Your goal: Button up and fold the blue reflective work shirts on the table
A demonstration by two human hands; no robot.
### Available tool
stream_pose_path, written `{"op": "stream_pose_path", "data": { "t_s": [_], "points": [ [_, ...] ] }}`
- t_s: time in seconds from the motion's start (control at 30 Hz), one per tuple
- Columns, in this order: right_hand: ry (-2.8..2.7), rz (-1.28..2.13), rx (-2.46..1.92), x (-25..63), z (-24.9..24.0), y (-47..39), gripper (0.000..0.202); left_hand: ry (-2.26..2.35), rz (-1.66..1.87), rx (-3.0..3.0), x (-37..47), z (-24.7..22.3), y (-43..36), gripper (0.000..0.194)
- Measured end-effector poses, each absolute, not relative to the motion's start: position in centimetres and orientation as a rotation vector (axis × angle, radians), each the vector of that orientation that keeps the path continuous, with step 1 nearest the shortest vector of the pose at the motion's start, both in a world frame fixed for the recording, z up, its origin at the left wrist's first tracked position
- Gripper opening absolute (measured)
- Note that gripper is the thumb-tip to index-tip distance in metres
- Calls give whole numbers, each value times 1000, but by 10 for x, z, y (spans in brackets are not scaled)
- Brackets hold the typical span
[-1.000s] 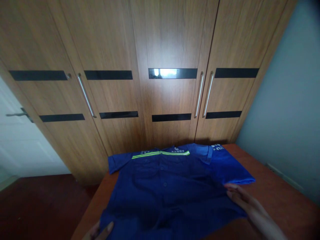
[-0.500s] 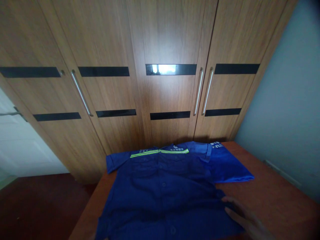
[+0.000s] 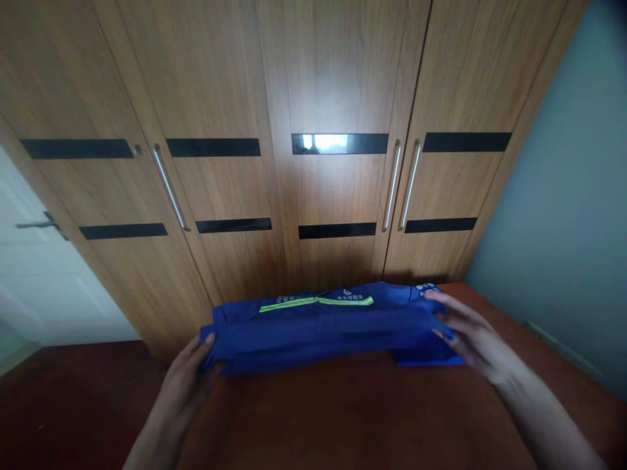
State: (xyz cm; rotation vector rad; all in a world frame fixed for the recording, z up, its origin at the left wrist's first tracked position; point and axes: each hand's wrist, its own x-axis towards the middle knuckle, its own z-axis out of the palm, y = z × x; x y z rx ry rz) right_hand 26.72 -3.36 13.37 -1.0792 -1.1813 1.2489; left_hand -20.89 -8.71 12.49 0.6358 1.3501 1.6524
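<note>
A navy work shirt point(image 3: 313, 333) with a yellow-green reflective stripe and white lettering across its chest lies near the far edge of the table. Its lower half is folded up toward the chest, leaving the stripe in sight. My left hand point(image 3: 189, 372) grips the left end of the folded part, fingers closed on the cloth. At the right end, my right hand point(image 3: 465, 333) has the fabric between thumb and fingers, slightly blurred. Partly under the shirt's right side is a brighter blue folded garment point(image 3: 426, 356) with white print, mostly hidden by the shirt and my right hand.
The reddish-brown table point(image 3: 318, 418) extends toward me. Behind it stands a wooden wardrobe point(image 3: 343, 196) with metal handles and black strips. A pale wall point(image 3: 563, 215) rises at the right, and a white door point(image 3: 39, 281) is at the far left.
The shirt's lower part, spread flat toward me before, is now lifted and folded away toward the chest. Both hands have moved forward with it, and my left hand has come into full view.
</note>
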Motion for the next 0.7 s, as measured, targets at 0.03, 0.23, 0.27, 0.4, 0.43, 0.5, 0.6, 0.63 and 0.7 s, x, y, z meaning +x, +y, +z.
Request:
{"op": "stream_pose_path", "data": {
  "t_s": [0.03,0.23,0.27,0.4,0.43,0.5,0.6,0.63,0.7],
  "points": [
    [-1151,1202,-1016,259,149,-10,44,1203,1763,633,-205,140,-64,10],
    [-1117,951,-856,234,259,91,25,989,1928,798,-198,245,24,18],
    [-1125,853,-722,235,277,94,29,933,1963,860,-200,264,23,15],
    [-1171,716,-554,243,325,77,33,673,1980,1195,-211,318,-1,34],
    [-1184,728,-567,244,329,70,33,633,1975,1229,-213,323,-7,32],
    [-1214,750,-567,245,327,55,29,606,1988,1191,-217,325,-16,13],
    [-1231,787,-573,248,310,32,27,676,2029,1068,-222,312,-33,12],
    [-1224,804,-606,250,301,23,26,772,2032,1016,-224,303,-42,13],
    [-1214,838,-717,258,280,2,29,1054,2007,891,-229,279,-67,16]
  ]
}}
